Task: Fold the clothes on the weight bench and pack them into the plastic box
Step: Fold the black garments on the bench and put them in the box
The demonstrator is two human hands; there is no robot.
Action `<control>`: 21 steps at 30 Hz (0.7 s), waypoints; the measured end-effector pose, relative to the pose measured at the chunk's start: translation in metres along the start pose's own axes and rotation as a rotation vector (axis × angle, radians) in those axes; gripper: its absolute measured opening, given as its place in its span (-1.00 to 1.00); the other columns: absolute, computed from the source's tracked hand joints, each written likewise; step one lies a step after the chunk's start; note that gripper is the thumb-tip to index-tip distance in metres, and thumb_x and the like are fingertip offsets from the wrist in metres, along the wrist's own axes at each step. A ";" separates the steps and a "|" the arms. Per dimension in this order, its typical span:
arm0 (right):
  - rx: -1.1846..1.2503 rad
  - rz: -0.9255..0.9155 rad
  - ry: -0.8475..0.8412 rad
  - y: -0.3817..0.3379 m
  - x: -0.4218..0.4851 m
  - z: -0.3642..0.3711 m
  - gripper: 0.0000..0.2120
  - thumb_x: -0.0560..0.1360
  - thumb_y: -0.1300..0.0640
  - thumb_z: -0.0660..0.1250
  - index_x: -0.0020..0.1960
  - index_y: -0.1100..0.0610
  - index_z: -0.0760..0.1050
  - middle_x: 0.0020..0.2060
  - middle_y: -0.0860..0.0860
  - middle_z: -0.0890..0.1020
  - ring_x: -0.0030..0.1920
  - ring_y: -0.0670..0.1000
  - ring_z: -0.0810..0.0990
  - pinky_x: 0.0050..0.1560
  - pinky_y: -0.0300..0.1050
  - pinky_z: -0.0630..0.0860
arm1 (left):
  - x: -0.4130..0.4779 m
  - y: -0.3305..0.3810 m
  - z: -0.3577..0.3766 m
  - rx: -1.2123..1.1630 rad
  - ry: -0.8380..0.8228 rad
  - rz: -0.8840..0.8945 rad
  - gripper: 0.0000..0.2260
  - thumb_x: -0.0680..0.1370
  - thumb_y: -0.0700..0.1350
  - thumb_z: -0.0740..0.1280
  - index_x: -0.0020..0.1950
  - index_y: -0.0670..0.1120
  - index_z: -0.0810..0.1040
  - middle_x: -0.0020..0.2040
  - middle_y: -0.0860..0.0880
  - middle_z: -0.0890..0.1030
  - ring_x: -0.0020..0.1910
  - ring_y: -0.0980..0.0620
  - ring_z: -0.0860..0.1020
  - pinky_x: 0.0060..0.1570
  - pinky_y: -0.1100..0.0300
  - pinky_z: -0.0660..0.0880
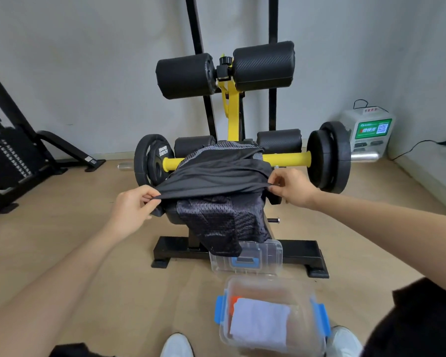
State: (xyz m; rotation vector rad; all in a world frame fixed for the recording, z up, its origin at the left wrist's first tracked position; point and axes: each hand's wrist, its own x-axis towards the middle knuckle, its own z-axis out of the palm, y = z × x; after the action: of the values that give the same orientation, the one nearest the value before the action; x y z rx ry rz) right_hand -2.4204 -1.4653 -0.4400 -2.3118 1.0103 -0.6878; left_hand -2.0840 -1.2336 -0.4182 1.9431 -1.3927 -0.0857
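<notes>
While the weight plate [150, 161] reads HAMMER STRENGTH, left hand [134, 204] and right hand [291, 188] each pinch black garment [216, 176] hem over bench [171, 217].

Both your arms reach forward into the middle of the frame. Your left arm [62, 266] comes up from the lower left corner, bare and nearly straight. Your left hand [133, 206] sits left of center, and its thumb and fingers curl to pinch the edge of the dark cloth [216, 176]. Your right arm [384, 222] comes in from the right edge. Your right hand [292, 188] sits right of center, a bit higher, and pinches the other end of the same edge. Your hands are well apart.
</notes>
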 end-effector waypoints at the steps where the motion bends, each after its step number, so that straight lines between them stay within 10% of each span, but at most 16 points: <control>1: 0.025 0.022 0.034 -0.002 0.000 -0.002 -0.92 0.51 0.21 0.40 -0.13 0.10 0.54 -0.26 -0.02 0.60 -0.31 0.00 0.56 -0.41 -0.17 0.53 | 0.001 0.002 0.000 -0.049 0.006 -0.029 -0.87 0.56 -0.24 0.41 -0.04 0.00 0.65 -0.07 -0.07 0.66 -0.03 0.00 0.63 -0.21 0.03 0.69; 5: 0.210 0.105 0.157 -0.017 0.000 -0.017 -0.90 0.55 0.31 0.34 -0.13 0.20 0.50 -0.23 0.12 0.61 -0.40 0.16 0.64 -0.57 -0.22 0.46 | 0.006 0.014 -0.007 -0.127 0.076 -0.032 -0.88 0.56 -0.29 0.40 0.01 -0.11 0.67 -0.08 -0.15 0.67 -0.07 -0.09 0.65 -0.21 0.29 0.65; 10: 0.601 0.186 0.282 -0.048 -0.001 -0.038 -0.90 0.57 0.36 0.29 -0.10 0.22 0.45 -0.13 0.20 0.62 -0.33 0.19 0.71 -0.30 -0.02 0.68 | 0.002 0.031 -0.022 -0.174 0.175 -0.029 -0.88 0.57 -0.28 0.38 0.06 -0.16 0.68 -0.10 -0.14 0.70 -0.13 -0.06 0.68 -0.18 0.45 0.56; 16: -0.069 0.003 0.316 -0.053 -0.015 -0.049 -0.90 0.38 0.15 0.34 -0.26 -0.01 0.47 -0.34 -0.04 0.62 -0.25 0.06 0.57 -0.21 -0.07 0.52 | -0.006 0.041 -0.036 -0.051 0.196 -0.040 -0.89 0.56 -0.23 0.40 -0.01 -0.05 0.69 -0.18 -0.04 0.68 -0.23 0.09 0.62 -0.25 0.54 0.44; 21: -0.147 -0.017 0.285 -0.047 -0.012 -0.045 -0.91 0.34 0.12 0.34 -0.30 0.03 0.44 -0.40 -0.05 0.56 -0.27 0.09 0.52 -0.20 0.00 0.53 | -0.007 0.033 -0.033 0.073 0.079 -0.027 -0.87 0.55 -0.19 0.42 -0.06 0.03 0.70 -0.21 0.04 0.68 -0.20 0.12 0.60 -0.21 0.36 0.43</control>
State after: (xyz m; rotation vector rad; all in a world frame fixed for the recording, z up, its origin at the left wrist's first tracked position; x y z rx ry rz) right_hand -2.4319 -1.4401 -0.3794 -2.3956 1.2037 -1.0021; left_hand -2.0980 -1.2153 -0.3772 2.0032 -1.3344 0.0295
